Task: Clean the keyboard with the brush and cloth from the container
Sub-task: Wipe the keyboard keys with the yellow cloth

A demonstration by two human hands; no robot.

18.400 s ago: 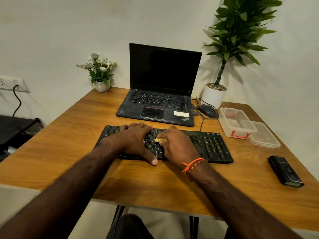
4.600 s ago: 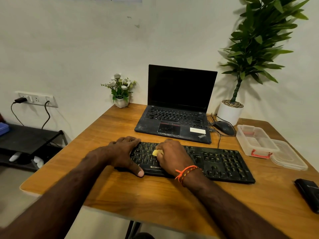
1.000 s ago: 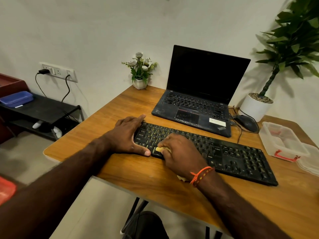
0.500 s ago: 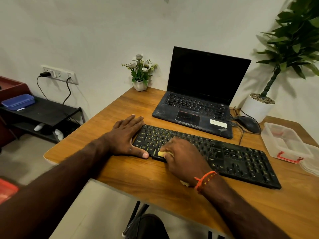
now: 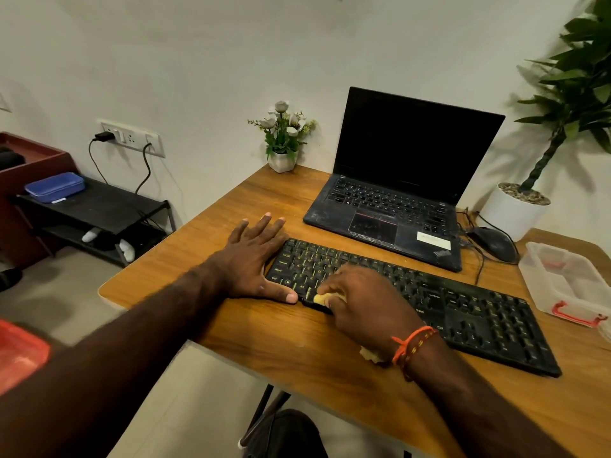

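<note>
A black keyboard (image 5: 463,305) lies across the wooden desk (image 5: 297,352). My right hand (image 5: 367,305) is closed on a yellow cloth (image 5: 322,298) and presses it on the keyboard's front left keys; another bit of the cloth shows under my wrist. My left hand (image 5: 254,259) lies flat on the desk, fingers spread, against the keyboard's left end, its thumb along the front edge. The clear plastic container (image 5: 562,279) with a red clasp stands at the right. No brush is in view.
An open black laptop (image 5: 396,193) sits behind the keyboard, with a black mouse (image 5: 492,247) and cables to its right. A small flower pot (image 5: 282,140) and a big potted plant (image 5: 515,209) stand at the back. A low black shelf (image 5: 92,206) stands left of the desk.
My right hand has slid the cloth toward the keyboard's front left corner. My left hand has shifted off the keys onto the desk at the left end and spread flat.
</note>
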